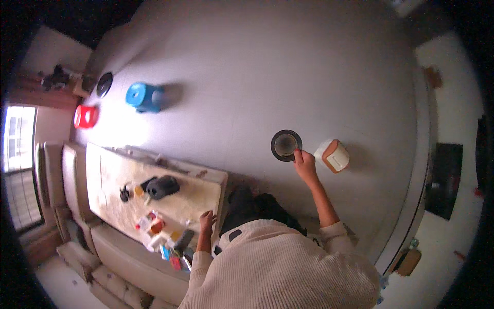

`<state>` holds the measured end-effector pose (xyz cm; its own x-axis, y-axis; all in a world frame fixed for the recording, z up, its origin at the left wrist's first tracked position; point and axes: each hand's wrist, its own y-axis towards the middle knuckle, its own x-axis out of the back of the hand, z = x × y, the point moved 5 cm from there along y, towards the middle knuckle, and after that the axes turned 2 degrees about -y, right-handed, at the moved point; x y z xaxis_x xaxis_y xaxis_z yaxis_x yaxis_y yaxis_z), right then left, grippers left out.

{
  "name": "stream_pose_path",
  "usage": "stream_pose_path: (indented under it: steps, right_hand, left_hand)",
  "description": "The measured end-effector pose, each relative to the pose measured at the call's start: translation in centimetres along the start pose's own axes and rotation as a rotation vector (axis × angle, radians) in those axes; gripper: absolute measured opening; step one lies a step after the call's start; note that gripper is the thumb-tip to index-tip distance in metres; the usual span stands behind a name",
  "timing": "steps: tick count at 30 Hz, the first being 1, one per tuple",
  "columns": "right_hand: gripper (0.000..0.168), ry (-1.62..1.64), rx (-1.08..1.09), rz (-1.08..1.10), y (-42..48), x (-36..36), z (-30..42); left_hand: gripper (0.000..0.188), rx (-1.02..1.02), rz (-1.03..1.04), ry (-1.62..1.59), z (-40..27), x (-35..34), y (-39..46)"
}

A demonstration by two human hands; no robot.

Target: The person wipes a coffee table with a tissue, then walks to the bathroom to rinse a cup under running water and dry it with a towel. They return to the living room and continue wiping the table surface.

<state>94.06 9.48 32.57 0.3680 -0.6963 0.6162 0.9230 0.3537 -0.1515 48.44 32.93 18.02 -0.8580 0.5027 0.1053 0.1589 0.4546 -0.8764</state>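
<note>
My right hand (pixel 305 165) grips the rim of a round, dark-rimmed container (pixel 274 146) with a hollow grey middle, in front of me and slightly right. Just right of that hand, a white and brown box-like stool or bin (pixel 335 156) stands on the floor. My left hand (pixel 207 221) is at the near right end of a low, pale-topped table (pixel 202 191), its fingers curled; whether it holds something is too blurred to tell. Beyond it on the tabletop lies a dark grey bulky object (pixel 165 187). A clear bottle with a red cap (pixel 143 224) is nearer the sofa side.
A blue plastic stool (pixel 142 95), a red plastic stool (pixel 85 116) and a black round object (pixel 104 85) are on the grey floor (pixel 247 69) at far left. A padded sofa (pixel 127 258) runs along the table. Mixed small items, including a dark cylinder (pixel 184 240), crowd the table's near side.
</note>
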Motion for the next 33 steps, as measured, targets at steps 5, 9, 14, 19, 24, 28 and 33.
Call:
stream_pose_path:
  steps: [5,9,14,19,24,28,33]
  right_hand:
    - [0.040,0.169,-0.088,-0.203,4.0,4.2,-8.4]
    - [0.042,0.555,-0.498,-0.332,5.4,10.6,-6.7]
    - [0.039,0.539,-0.549,-0.501,10.1,17.3,-9.1]
    - [0.039,0.158,-0.446,-0.781,11.7,22.3,-15.9]
    - [0.041,-0.186,-0.369,-0.994,16.4,24.4,-24.0]
    - [0.042,-0.122,-0.553,-1.041,18.5,27.7,-27.6]
    - [0.043,-0.287,-0.381,-0.958,30.1,35.1,-28.4]
  left_hand:
    - [0.019,-0.102,0.155,0.120,2.1,3.9,5.7]
    - [0.023,-0.187,0.138,1.224,-5.6,0.1,8.0]
    - [0.031,-0.445,0.280,1.688,-18.9,-11.1,17.5]
    - [0.035,-1.306,0.376,2.168,-37.9,-35.0,27.4]
    - [0.029,-1.215,0.491,1.432,-56.8,-61.5,25.2]
    - [0.028,-0.500,0.732,0.301,-56.3,-79.1,19.0]
    - [0.009,-0.660,1.001,0.724,-54.2,-86.9,18.8]
